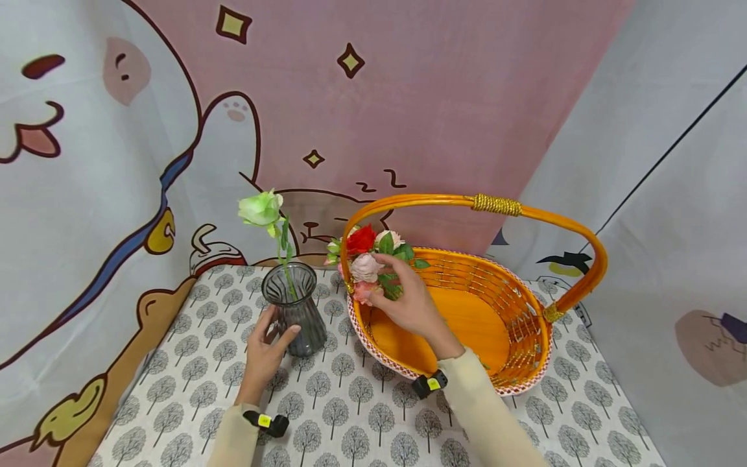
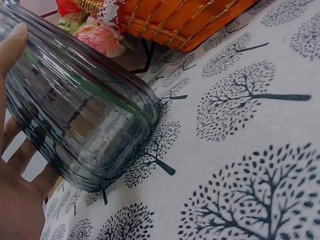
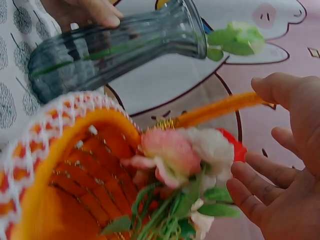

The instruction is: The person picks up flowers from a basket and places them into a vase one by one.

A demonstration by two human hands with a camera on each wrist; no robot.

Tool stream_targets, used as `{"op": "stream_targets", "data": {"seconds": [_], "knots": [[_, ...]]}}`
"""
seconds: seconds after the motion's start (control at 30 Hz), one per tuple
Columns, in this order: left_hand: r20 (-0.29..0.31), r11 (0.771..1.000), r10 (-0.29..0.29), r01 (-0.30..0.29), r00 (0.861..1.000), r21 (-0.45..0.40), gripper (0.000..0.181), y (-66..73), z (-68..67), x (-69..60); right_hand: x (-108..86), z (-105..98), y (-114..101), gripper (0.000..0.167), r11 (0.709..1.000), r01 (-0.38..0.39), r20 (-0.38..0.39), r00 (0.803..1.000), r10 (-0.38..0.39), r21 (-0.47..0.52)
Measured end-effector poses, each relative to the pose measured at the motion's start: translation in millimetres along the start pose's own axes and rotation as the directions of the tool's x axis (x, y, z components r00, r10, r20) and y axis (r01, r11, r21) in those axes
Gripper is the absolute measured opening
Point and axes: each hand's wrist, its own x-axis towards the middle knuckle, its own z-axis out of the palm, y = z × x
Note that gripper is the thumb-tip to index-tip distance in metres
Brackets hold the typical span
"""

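My left hand holds a grey ribbed glass vase, its thumb on the near side and fingers around the left. The vase stands upright on the table. One pale green rose rises from it, its stem visible through the glass. At the left end of an orange woven basket, my right hand reaches over a cluster of artificial flowers. Among them are a red rose, a whitish rose and a pink flower. In the right wrist view, the fingers are spread beside the blooms, gripping nothing.
The basket's tall arched handle curves above the opening, with gold cord at its top. A tree-print cloth covers the table. Behind hangs a pink and white cartoon backdrop.
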Motion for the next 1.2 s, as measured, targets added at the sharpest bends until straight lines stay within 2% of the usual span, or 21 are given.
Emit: {"op": "stream_targets", "data": {"seconds": [0.1, 0.17, 0.4, 0.63, 0.8, 0.87, 1.1, 1.2], "knots": [[0.002, 1.000, -0.009, 0.009, 1.000, -0.003, 0.079, 0.2, -0.8, 0.3, -1.3, -7, 8, 0.064, 0.999, -0.040, -0.007, 0.999, 0.040, -0.017], [0.002, 1.000, -0.007, 0.007, 1.000, -0.006, 0.080, -8.1, -2.0, 2.4, -2.1, -11, 13, 0.063, 0.998, -0.063, -0.011, 0.998, 0.063, -0.025], [0.010, 1.000, 0.014, -0.014, 1.000, -0.005, 0.079, -7.5, -2.7, 2.2, -3.1, -27, 33, 0.062, 0.991, -0.137, -0.016, 0.990, 0.137, -0.003], [0.007, 1.000, 0.013, -0.013, 1.000, -0.009, 0.078, -7.7, -2.7, 2.9, -3.3, -36, 57, 0.054, 0.975, -0.222, -0.006, 0.975, 0.222, 0.012], [0.000, 1.000, -0.004, 0.004, 1.000, 0.001, 0.079, -7.9, -1.8, 3.4, -3.3, -39, 73, 0.049, 0.962, -0.271, 0.021, 0.962, 0.272, -0.030], [-0.002, 1.000, -0.009, 0.009, 1.000, 0.003, 0.078, -4.3, -1.0, 2.4, -4.1, -40, 80, 0.047, 0.954, -0.297, 0.031, 0.954, 0.298, -0.045], [0.009, 1.000, -0.011, 0.011, 1.000, 0.018, 0.077, 25.1, 1.4, -6.2, -7.7, -41, 101, 0.041, 0.940, -0.333, 0.066, 0.939, 0.338, -0.068], [0.008, 1.000, -0.010, 0.010, 1.000, 0.021, 0.077, 24.2, 1.6, -5.9, -9.0, -41, 105, 0.037, 0.932, -0.356, 0.084, 0.929, 0.361, -0.061]]}}
